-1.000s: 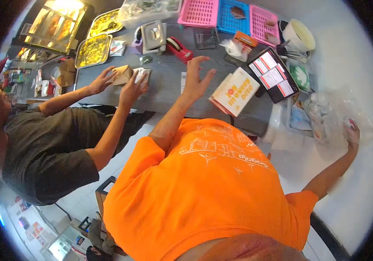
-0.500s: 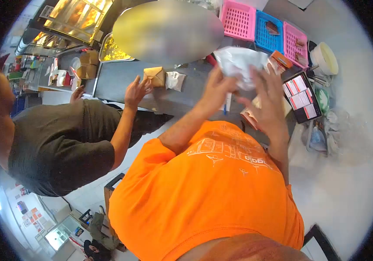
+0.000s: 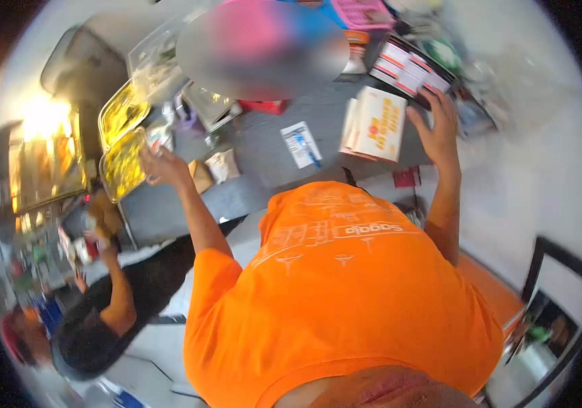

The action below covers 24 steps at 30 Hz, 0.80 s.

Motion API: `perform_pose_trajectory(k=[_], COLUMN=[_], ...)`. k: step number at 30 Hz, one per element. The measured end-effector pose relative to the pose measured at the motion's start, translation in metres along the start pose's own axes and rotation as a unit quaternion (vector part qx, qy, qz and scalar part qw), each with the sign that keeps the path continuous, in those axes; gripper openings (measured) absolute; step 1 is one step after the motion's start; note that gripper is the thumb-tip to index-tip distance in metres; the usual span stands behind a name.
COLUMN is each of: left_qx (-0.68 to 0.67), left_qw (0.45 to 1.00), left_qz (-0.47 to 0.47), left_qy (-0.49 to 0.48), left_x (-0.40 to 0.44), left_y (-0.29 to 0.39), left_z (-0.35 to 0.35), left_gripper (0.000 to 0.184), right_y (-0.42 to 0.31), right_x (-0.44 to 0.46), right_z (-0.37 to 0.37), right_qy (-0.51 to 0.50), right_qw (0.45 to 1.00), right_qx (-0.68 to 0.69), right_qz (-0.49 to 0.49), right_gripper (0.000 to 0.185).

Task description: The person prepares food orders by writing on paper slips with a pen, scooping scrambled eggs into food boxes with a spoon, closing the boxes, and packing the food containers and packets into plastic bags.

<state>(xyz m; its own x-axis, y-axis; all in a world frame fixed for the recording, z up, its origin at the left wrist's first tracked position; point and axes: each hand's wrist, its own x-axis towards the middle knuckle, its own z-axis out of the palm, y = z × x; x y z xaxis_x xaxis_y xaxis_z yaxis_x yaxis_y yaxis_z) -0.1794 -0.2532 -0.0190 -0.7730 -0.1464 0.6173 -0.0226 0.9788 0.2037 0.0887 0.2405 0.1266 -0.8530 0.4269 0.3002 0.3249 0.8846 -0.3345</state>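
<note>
My left hand (image 3: 164, 165) reaches out over the counter, smeared by motion, near a metal tray of yellow food (image 3: 122, 166) and a brown wrapped packet (image 3: 200, 176). A small white paper packet (image 3: 223, 166) lies beside the brown one. Whether the left fingers hold anything is unclear; a blurred white item (image 3: 160, 134) shows just past them. My right hand (image 3: 438, 127) has its fingers spread at the lower edge of a tablet (image 3: 412, 66) with a red-and-white screen. To its left is a stack of white printed cartons (image 3: 374, 124).
A printed slip with a blue pen (image 3: 302, 145) lies mid-counter. A pink basket (image 3: 365, 12) stands at the back, and a lit warming cabinet (image 3: 46, 163) at the left. A co-worker in a dark shirt (image 3: 94, 333) stands at the counter, lower left.
Both hands were on a white bag and are now apart, with no bag between them. My left hand has gone left, my right hand to the tablet. The view has swung, and the co-worker appears farther off.
</note>
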Motion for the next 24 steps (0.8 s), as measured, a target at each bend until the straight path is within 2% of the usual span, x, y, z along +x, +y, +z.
perform_pose_trajectory(k=[1,2,3,4,5,6,7,9,10,11,12,13,15,17,18,19,21,22,23,24], left_qx=[-0.074,-0.255,-0.422,-0.498,-0.555,-0.542,-0.549,-0.523,-0.543,-0.547,-0.587,-0.625,-0.699,-0.713,-0.713,-0.715,-0.658,-0.615,-0.554,-0.581], left_qw=[0.995,0.966,0.906,0.856,0.789,0.733,0.653,0.604,0.543,0.469,0.163,0.272,0.247,0.309,0.33,0.352,0.525,0.654,0.766,0.766], left_qz=[0.004,0.021,0.034,-0.005,0.068,0.092,0.076,0.006,-0.12,-0.241,-0.366,-0.213,-0.276,-0.341,-0.346,-0.349,-0.393,-0.319,-0.237,-0.151], left_qy=[0.062,0.032,0.001,-0.137,-0.254,-0.401,-0.515,-0.601,-0.629,-0.65,-0.704,-0.701,-0.612,-0.529,-0.512,-0.494,-0.37,-0.304,-0.226,-0.231], left_x=[0.001,-0.012,-0.029,-0.054,-0.078,-0.099,-0.123,-0.202,-0.213,-0.22,-0.192,-0.23,-0.248,-0.268,-0.271,-0.269,-0.262,-0.247,-0.235,-0.229], left_y=[0.035,0.068,0.101,0.139,0.167,0.202,0.238,0.281,0.299,0.319,0.337,0.336,0.347,0.349,0.353,0.352,0.337,0.329,0.33,0.35], left_z=[-0.027,-0.037,-0.049,-0.063,-0.055,-0.059,-0.062,0.031,0.045,0.051,-0.008,0.02,-0.01,-0.03,-0.034,-0.031,-0.02,-0.015,-0.018,-0.038], left_gripper=[0.039,0.037,0.034,0.033,0.034,0.04,0.054,0.073,0.078,0.083,0.084,0.084,0.079,0.075,0.073,0.072,0.068,0.062,0.057,0.053], right_y=[0.025,0.046,0.061,0.075,0.088,0.093,0.09,0.08,0.069,0.062,0.057,0.061,0.096,0.107,0.129,0.144,0.172,0.198,0.208,0.238], right_x=[-0.008,-0.013,-0.019,-0.027,-0.036,-0.043,-0.046,-0.05,-0.05,-0.049,-0.046,-0.043,-0.037,-0.032,-0.041,-0.051,-0.102,-0.136,-0.161,-0.197], right_z=[0.003,0.003,0.009,0.02,0.035,0.059,0.088,0.131,0.137,0.142,0.155,0.165,0.17,0.143,0.153,0.138,0.087,0.073,0.047,0.046], right_qy=[0.047,0.007,-0.042,-0.091,-0.138,-0.14,-0.139,-0.141,-0.156,-0.165,-0.162,-0.162,-0.242,-0.158,-0.079,-0.037,0.044,0.161,0.332,0.364], right_qw=[0.998,0.985,0.948,0.889,0.808,0.754,0.696,0.611,0.554,0.495,0.498,0.501,0.514,0.503,0.529,0.645,0.836,0.956,0.928,0.887], right_qx=[0.003,0.117,0.216,0.314,0.408,0.449,0.487,0.63,0.682,0.73,0.737,0.743,0.745,0.677,0.673,0.62,0.465,0.184,0.002,-0.017], right_qz=[0.048,0.128,0.228,0.32,0.403,0.458,0.508,0.459,0.451,0.441,0.427,0.413,0.35,0.513,0.511,0.444,0.288,0.161,0.169,0.285], right_gripper=[0.05,0.057,0.064,0.072,0.079,0.087,0.094,0.091,0.087,0.085,0.086,0.086,0.089,0.095,0.082,0.072,0.058,0.058,0.065,0.072])
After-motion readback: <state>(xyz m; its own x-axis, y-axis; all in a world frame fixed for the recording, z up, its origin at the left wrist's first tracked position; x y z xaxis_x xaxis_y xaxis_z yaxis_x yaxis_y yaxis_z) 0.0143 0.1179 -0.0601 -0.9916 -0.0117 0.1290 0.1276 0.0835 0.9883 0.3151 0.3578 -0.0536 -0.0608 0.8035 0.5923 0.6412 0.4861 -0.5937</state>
